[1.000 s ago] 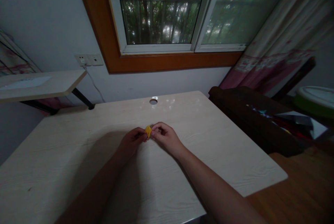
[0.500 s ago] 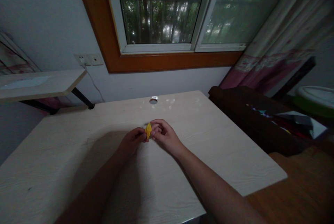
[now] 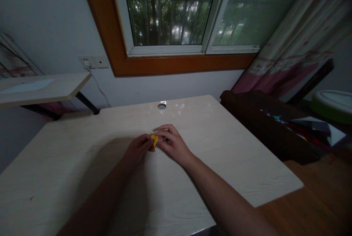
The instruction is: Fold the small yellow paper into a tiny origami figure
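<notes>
A small yellow piece of folded paper is held just above the pale wood-grain desk. My left hand pinches its left side between thumb and fingers. From the right, my right hand has its thumb and fingertips on the paper's right edge, while its index finger stretches over the top. The fingertips hide part of the folds, so the exact shape of the paper cannot be made out.
A round cable hole is near the desk's back edge. At left stands a raised shelf on black legs. Dark wooden furniture with papers on it is beyond the right edge. A window is behind the desk.
The yellow paper has turned from an upright, narrow diamond to a wider, tilted shape. My right-hand fingers have moved left over it and straightened somewhat. My left hand keeps its pinch.
</notes>
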The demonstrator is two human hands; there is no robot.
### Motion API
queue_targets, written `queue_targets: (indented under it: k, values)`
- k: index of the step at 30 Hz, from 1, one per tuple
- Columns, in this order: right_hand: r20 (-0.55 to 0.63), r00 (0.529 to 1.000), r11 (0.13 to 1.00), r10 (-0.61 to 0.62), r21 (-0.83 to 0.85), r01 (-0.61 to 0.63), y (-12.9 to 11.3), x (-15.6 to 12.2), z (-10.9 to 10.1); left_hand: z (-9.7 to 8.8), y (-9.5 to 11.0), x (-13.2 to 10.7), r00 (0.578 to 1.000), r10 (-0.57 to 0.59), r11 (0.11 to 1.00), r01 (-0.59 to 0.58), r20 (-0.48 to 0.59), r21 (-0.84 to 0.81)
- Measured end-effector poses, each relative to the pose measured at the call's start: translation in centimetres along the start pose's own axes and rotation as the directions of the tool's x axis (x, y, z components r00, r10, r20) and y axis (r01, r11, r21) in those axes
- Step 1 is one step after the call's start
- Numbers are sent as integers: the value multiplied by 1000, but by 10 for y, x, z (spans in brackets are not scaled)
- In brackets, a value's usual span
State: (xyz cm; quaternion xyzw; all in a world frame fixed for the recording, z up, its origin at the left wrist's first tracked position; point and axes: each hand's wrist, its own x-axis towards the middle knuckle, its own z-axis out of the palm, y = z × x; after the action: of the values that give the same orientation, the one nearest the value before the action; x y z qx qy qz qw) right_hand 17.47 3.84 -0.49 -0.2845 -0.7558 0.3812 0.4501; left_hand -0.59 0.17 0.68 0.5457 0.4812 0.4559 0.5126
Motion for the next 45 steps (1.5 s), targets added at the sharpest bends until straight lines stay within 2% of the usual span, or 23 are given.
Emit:
queue_targets:
  k: [7, 14, 25, 31, 38, 45]
  values:
    - [86, 996, 999, -6, -31, 9, -5, 0, -4, -1, -3, 0, 1000, 12, 1000, -12, 0, -27]
    - [56, 997, 997, 49, -69, -45, -7, 2, -3, -1, -5, 1, 1000, 20, 999, -21, 11, 30]
    - [32, 999, 995, 42, -89, -39, -7, 3, -4, -1, -6, 0, 1000, 25, 998, -26, 18, 60]
    - [4, 999, 996, 51, -80, -51, -4, 2, -3, 0, -10, 3, 996, 82, 994, -84, 20, 77]
    - [-44, 999, 1000, -3, -16, 2, 1, 2, 0, -3, -15, 5, 990, 139, 984, -138, -5, 117]
    - [-29, 1000, 999, -1, 48, 2, 1, 1, 1, -1, -13, 5, 995, 58, 998, -56, -77, 29]
